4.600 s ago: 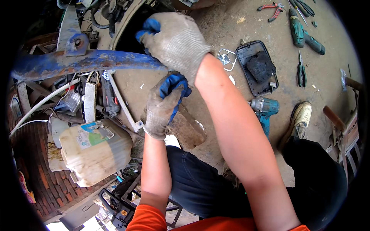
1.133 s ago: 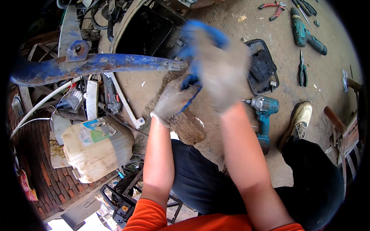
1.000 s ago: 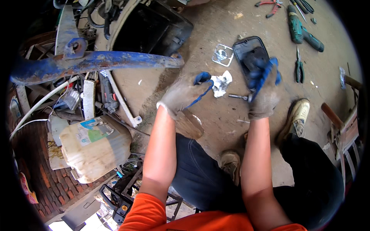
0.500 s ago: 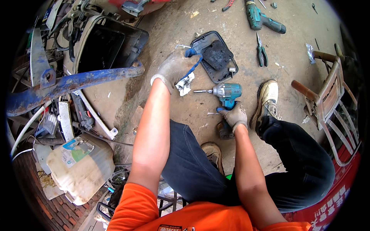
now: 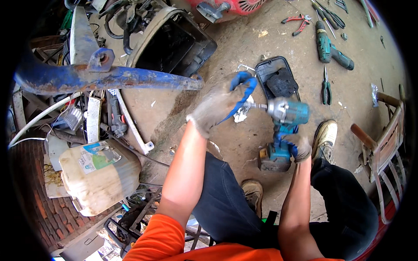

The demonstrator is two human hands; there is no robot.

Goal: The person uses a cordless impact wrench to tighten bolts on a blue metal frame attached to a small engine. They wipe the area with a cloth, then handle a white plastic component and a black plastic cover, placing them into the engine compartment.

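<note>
I find the black housing open, right hand gripping the impact driver, not yet applied, left hand half-curled, contents unclear.

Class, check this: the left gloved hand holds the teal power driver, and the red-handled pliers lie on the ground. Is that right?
Wrong hand: the head view shows the right hand holding the teal power driver. The red-handled pliers do lie on the ground.
</note>
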